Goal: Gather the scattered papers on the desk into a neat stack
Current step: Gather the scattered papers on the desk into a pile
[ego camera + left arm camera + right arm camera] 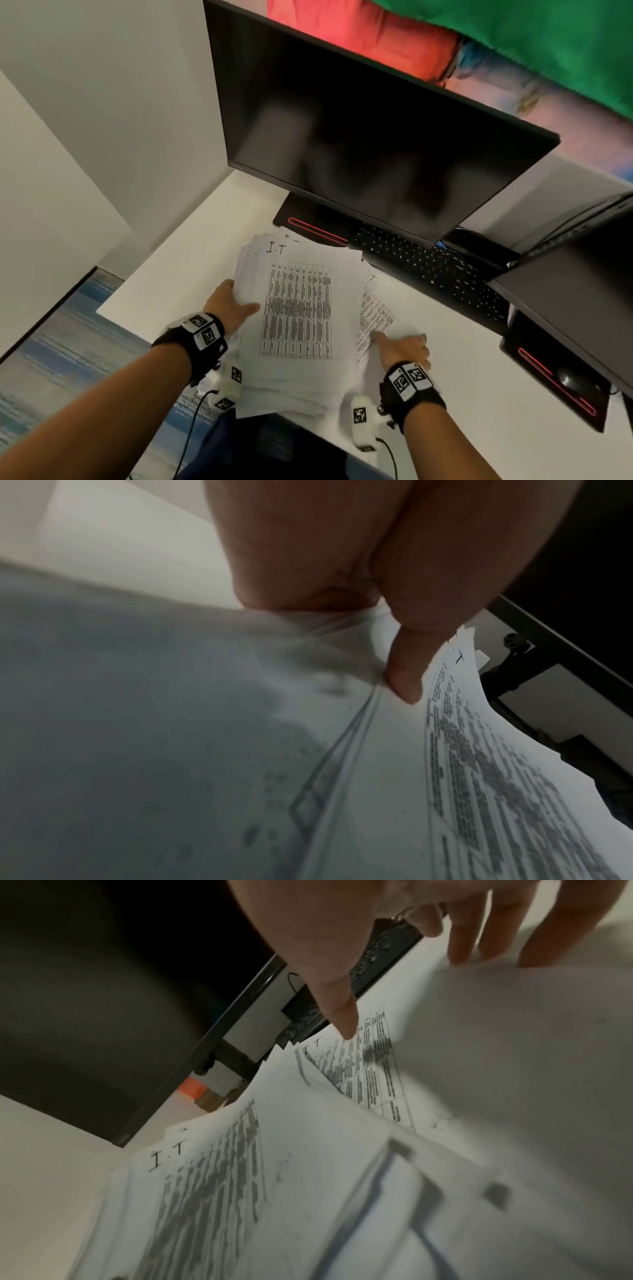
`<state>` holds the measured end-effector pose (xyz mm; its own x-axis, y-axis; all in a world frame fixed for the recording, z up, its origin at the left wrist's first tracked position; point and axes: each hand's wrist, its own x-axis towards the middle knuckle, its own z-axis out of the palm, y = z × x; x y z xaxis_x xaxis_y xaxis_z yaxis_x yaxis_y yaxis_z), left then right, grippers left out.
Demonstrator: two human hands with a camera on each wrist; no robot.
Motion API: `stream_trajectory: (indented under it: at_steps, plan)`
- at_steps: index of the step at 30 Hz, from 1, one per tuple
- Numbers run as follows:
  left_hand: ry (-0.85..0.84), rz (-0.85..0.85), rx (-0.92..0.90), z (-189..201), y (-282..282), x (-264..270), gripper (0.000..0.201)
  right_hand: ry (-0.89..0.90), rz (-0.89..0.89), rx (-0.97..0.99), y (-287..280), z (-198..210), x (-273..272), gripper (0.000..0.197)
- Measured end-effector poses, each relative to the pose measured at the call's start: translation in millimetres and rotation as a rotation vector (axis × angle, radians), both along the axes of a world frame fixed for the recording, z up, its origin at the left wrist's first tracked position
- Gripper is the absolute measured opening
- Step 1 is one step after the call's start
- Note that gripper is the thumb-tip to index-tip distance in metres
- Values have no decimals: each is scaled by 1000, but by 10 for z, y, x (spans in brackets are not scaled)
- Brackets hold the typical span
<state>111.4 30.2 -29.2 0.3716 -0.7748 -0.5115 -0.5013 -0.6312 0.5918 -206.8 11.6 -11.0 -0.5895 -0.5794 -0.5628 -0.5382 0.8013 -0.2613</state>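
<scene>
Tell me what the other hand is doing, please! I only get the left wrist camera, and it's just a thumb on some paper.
Observer: The right hand lies flat, fingers straight, on a loose sheet that sticks out to the right of the pile.
Operator: Is the pile tidy yet?
Observer: Not yet. In the head view its edges are fanned out, and its near end seems to hang over the edge of the desk.
Operator: What's behind the papers?
Observer: A black keyboard, lying under the dark monitor.
</scene>
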Motion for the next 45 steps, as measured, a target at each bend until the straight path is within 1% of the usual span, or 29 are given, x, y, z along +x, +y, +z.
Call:
stream_trajectory:
  at_steps: [2, 5, 6, 7, 8, 9, 12, 14, 17, 19, 22, 24, 25, 27, 29, 31, 32, 34, 36, 37, 39, 41, 43, 45]
  plan:
    - [9, 11, -4, 1, 1, -8, 56, -51, -66, -22, -53, -13, -42, 118]
    - [11, 17, -4, -3, -2, -1, 55, -119, -220, -53, -100, -32, -99, 118]
    - [10, 16, -4, -2, -5, -4, 54, -183, -270, -79, -99, -52, -116, 113]
    - [11, 15, 1, -1, -6, 0, 55, -265, -312, -116, -91, -39, -112, 102]
    - [13, 12, 3, 3, -6, 5, 55, -307, -319, -162, -76, -19, -101, 87]
    - [13, 8, 11, 12, -5, 12, 56, -294, -288, -225, -64, 50, -74, 72]
    - [13, -2, 17, 22, -15, 31, 58, -115, -91, -443, -77, 463, 9, 38]
    - [1, -13, 14, 34, -28, 44, 59, -73, 40, -619, -108, 847, 36, 27]
    - [3, -37, 8, 55, -60, 39, 57, -50, 211, -851, -145, 1479, -5, 20]
    - [21, -46, 1, 65, -70, -4, 54, -142, 223, -969, -161, 1810, -50, 21]
    - [52, -78, -10, 69, -63, -149, 49, -382, 144, -1027, -174, 2001, -128, 23]
    - [69, -107, -8, 77, -54, -277, 45, -480, 111, -997, -176, 1885, -137, 24]
    - [60, -138, -2, 90, -52, -342, 42, -499, 89, -939, -177, 1745, -129, 24]
    - [23, -204, 10, 104, -59, -449, 37, -512, 35, -786, -167, 1336, -106, 21]
    - [23, -225, 21, 122, -66, -522, 37, -504, -27, -646, -154, 845, -92, 20]
    - [41, -231, 29, 133, -81, -543, 38, -430, -5, -539, -144, 428, -89, 20]
    - [51, -233, 36, 132, -90, -537, 37, -389, 27, -499, -135, 298, -91, 22]
    - [71, -207, 39, 139, -116, -514, 35, -311, 41, -455, -107, 138, -101, 36]
    - [101, -127, 23, 144, -129, -524, 39, -216, 18, -405, -54, 82, -110, 56]
    - [124, -84, 22, 152, -131, -557, 42, -177, 25, -365, -42, 49, -104, 61]
    - [169, -34, 33, 145, -127, -655, 49, -178, 89, -289, -9, -23, -60, 55]
    - [193, -37, 53, 137, -126, -741, 52, -182, 158, -252, 19, -83, -29, 48]
    - [200, -44, 62, 145, -128, -765, 53, -160, 142, -259, 41, -81, -59, 37]
    - [211, -43, 61, 130, -139, -753, 51, -136, 124, -308, 50, -87, -111, 27]
